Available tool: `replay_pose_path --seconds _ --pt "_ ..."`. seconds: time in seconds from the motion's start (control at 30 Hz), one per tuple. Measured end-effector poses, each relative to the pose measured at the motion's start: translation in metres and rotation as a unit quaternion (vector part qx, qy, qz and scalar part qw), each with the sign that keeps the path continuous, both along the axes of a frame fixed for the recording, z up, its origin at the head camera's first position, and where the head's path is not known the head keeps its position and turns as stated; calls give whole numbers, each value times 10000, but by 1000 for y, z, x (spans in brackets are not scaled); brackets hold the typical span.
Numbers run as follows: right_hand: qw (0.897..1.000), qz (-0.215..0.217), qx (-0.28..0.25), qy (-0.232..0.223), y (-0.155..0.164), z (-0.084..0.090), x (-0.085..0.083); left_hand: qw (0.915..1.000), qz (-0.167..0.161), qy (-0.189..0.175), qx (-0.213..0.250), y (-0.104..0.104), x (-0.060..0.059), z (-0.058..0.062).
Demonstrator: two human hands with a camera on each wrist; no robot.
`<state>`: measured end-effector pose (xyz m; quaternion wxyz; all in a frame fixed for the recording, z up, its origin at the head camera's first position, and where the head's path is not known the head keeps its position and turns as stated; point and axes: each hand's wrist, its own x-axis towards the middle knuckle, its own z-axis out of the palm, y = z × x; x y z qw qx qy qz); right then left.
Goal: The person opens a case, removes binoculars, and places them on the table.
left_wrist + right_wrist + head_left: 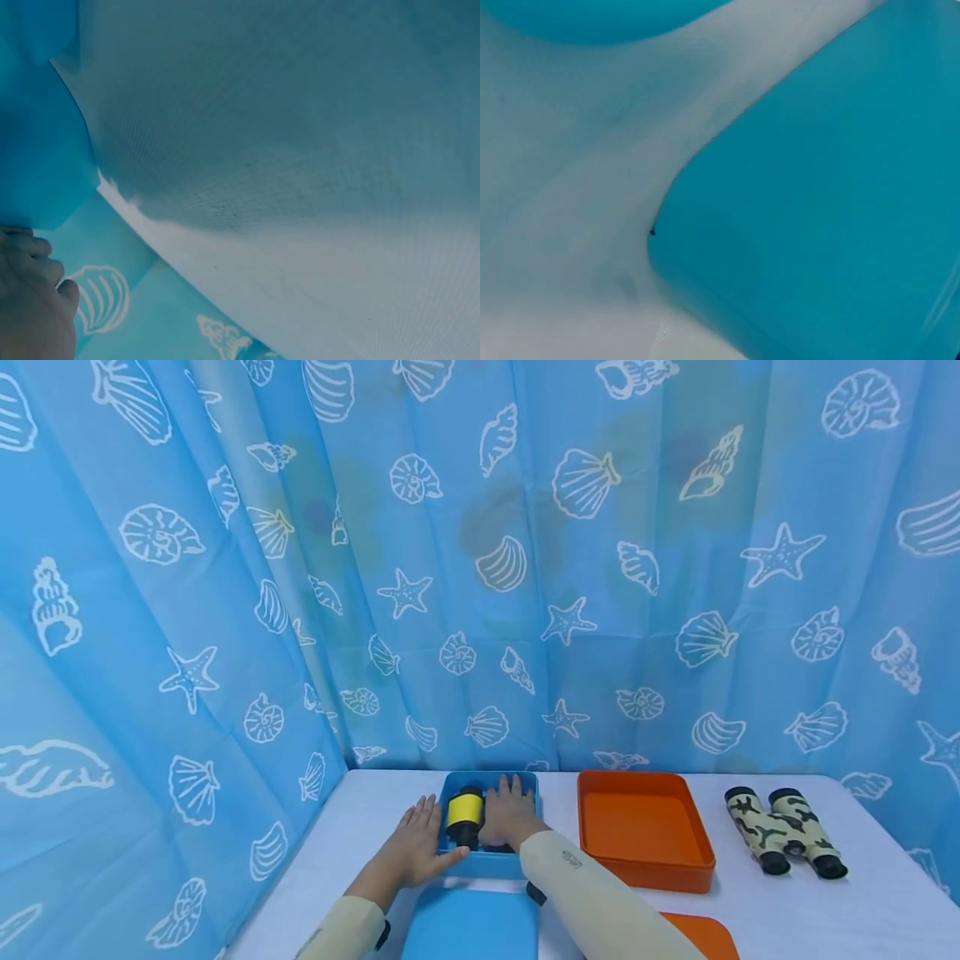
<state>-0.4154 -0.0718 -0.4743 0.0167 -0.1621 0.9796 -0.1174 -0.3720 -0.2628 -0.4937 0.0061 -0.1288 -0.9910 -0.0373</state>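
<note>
A blue box [487,862] sits on the white table [360,827], holding yellow-and-black binoculars [465,817]. My left hand [416,850] lies flat with straight fingers against the box's left side, thumb along its front edge. My right hand [507,814] rests palm down inside the box, over the right half of the binoculars. A blue lid [471,924] lies in front of the box; the right wrist view shows this blue lid [832,210] close up. The left wrist view shows only part of my left hand [30,300], the table and curtain.
An open orange box [643,828] stands right of the blue one, with an orange lid [705,937] in front of it. Camouflage binoculars [783,829] lie at the far right. A blue seashell curtain [480,568] closes off the back and left.
</note>
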Motion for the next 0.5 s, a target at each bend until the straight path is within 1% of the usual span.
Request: replay_pose_path --seconds 0.2,0.37,0.5 --pt "9998 133 115 13 0 1 -3 10000 -27 -36 18 -1 0 0" --pt "9992 208 309 154 -2 -3 -7 9999 -66 -50 81 -1 0 -1" --pt "9985 268 373 287 -2 -2 -8 9999 -30 -13 137 1 1 0"
